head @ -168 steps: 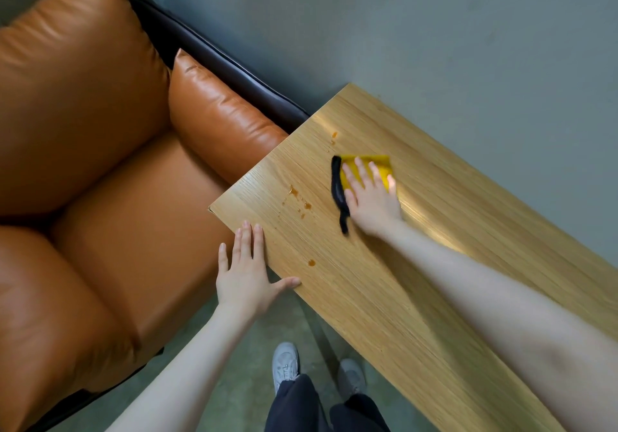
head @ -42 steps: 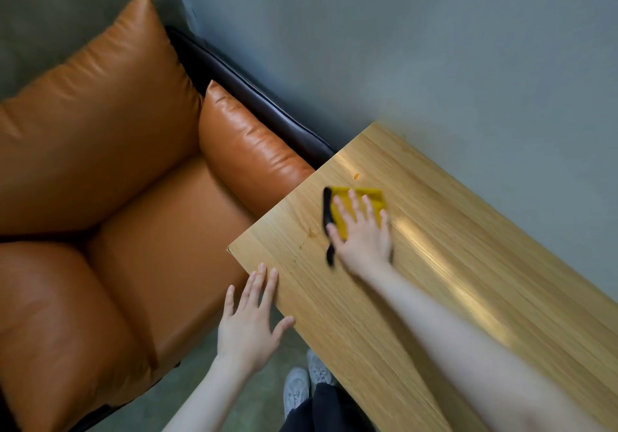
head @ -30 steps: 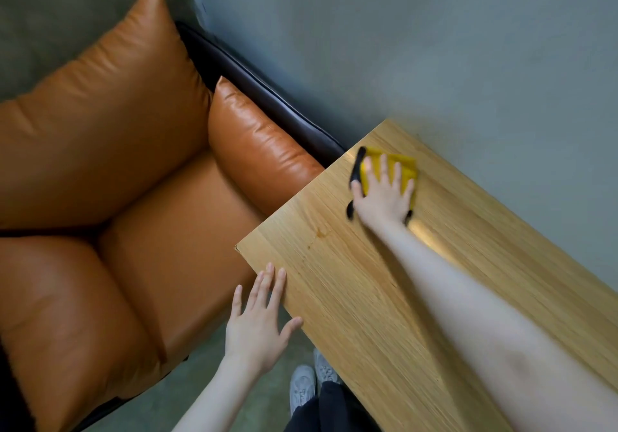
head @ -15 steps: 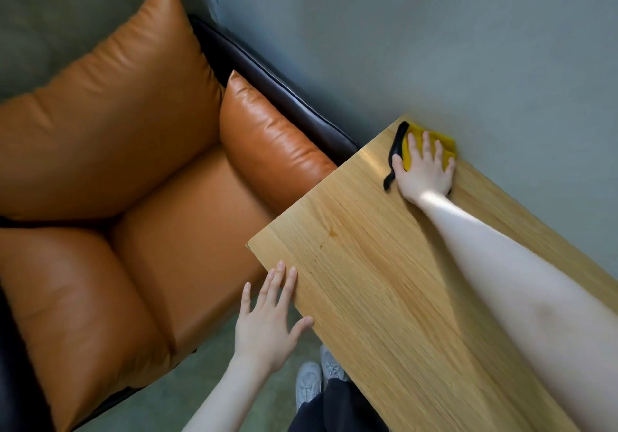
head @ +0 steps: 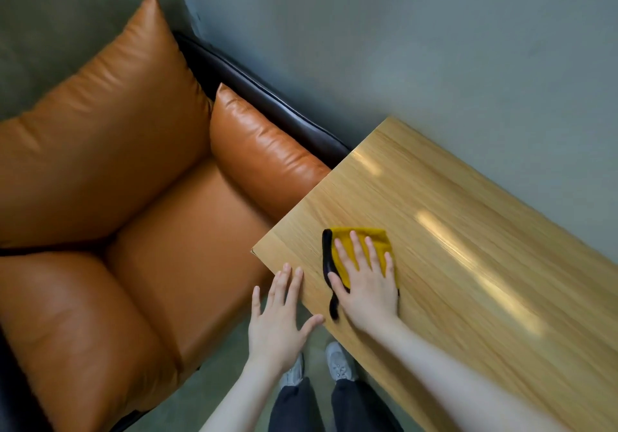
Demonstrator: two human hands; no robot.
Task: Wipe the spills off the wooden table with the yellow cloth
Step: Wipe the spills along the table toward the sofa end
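Yellow cloth under flat, spread right hand; left hand open at table edge.

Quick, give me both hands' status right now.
Left hand: open, fingers spread, fingertips at the wooden table edge, holding nothing.
Right hand: open, flat, pressing the yellow cloth onto the table.

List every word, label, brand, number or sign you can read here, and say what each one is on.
None: no readable text shows anywhere.
Yellow cloth under the right hand: no tag or print visible.
Wooden table: plain grain, no markings.
Orange armchair: no label visible.
Grey shoes: any logo is too small to tell.
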